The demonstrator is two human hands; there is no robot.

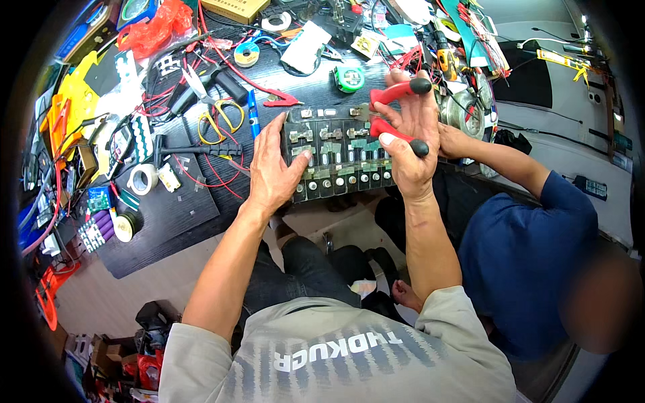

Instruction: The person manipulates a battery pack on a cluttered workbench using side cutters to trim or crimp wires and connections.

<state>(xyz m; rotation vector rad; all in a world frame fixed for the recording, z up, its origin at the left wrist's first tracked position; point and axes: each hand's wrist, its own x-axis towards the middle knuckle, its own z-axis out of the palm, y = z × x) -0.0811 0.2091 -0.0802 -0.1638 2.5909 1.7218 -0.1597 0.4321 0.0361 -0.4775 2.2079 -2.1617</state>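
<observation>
My left hand [274,164] grips the left end of a black module [339,176] bearing metal clips, small rectangular parts and rows of round white knobs, its thumb on the top face and fingers along the side. My right hand [413,158] holds red pliers [398,92] with dark handle ends, the handles spread apart and the jaws over the module's upper right part. The jaw tips are too small to make out clearly. A blue pen-like tool [252,113] lies just left of my left hand, and a green tape measure [349,78] sits above the module.
A co-worker [510,255] in blue sits at my right, a hand [451,140] beside my right wrist. The dark desk [175,228] holds yellow scissors [213,124], tape rolls [142,180], wires, a red bag [146,37] and many small parts. Its front edge runs below my hands.
</observation>
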